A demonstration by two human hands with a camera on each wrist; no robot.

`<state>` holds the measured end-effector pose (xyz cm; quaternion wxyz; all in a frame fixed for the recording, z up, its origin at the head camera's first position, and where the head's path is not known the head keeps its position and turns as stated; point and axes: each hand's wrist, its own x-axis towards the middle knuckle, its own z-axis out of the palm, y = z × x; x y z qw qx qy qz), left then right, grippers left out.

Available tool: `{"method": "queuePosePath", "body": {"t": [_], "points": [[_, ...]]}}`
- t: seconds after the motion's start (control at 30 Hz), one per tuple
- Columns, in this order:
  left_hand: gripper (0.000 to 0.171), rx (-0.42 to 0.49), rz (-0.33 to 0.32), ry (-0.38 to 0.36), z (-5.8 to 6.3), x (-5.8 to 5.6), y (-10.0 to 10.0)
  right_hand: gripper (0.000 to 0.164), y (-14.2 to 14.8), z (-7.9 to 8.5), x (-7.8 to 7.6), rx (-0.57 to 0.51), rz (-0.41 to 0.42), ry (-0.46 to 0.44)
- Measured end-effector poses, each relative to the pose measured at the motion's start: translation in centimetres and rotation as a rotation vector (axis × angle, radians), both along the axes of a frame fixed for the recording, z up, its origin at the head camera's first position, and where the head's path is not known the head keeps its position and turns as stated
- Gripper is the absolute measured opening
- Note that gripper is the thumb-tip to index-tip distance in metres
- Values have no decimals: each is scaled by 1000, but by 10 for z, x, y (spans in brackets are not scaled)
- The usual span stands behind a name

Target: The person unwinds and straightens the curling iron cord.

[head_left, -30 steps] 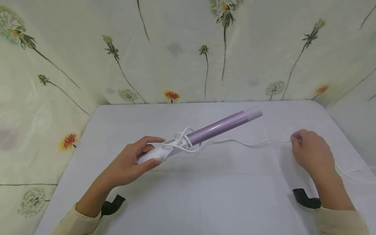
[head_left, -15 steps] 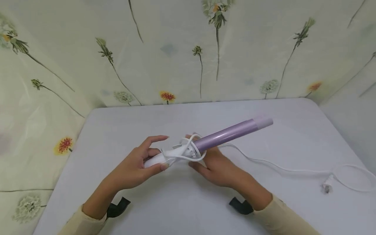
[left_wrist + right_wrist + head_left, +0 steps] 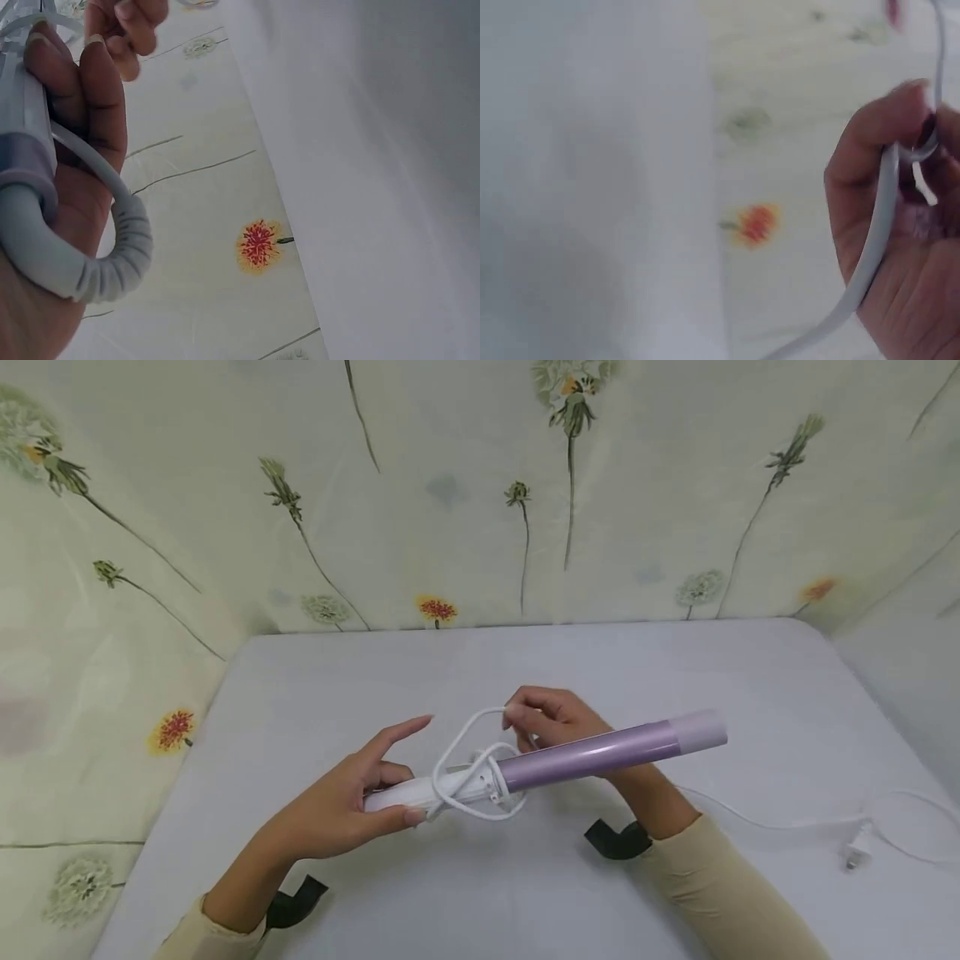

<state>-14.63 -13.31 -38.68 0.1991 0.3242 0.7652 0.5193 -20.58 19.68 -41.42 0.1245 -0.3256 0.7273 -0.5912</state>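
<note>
Curling iron [image 3: 588, 756], tip [image 3: 702, 732] toward 3 o'clock | left hand [image 3: 347, 803] grips handle [image 3: 418, 790] | right hand [image 3: 561, 714] pinches cord [image 3: 877, 232] | far table edge [image 3: 525, 627] at 12, white tabletop [image 3: 420, 672] between | plug [image 3: 858, 848] at 4

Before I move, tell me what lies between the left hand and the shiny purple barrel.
The head view shows part of the smooth white handle, with loops of round white cord around it.
</note>
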Motion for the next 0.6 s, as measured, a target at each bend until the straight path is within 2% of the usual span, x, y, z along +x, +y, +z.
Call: {"method": "queuePosePath", "body": {"t": [0.03, 0.1, 0.2, 0.33, 0.4, 0.47, 0.6], "points": [[83, 6, -13, -2, -1, 0, -2, 19, 9, 10, -2, -32, 4, -39], [76, 16, -45, -3, -2, -1, -5, 19, 28, 25, -6, -81, 81, -46], [59, 23, -106, -2, -6, -1, -7, 21, 50, 45, -11, -63, 200, 4], [37, -1, -175, 63, -13, -1, -6, 34, 72, 72, -10, 6, 362, 108], [31, -34, -168, 118, -15, -1, -6, 41, 82, 87, -1, 40, 417, 174], [29, -67, -136, 142, -16, -2, -8, 45, 93, 101, 14, 70, 442, 239], [29, -123, -34, 127, -15, -6, -15, 44, 109, 122, 55, 200, 386, 299]]}}
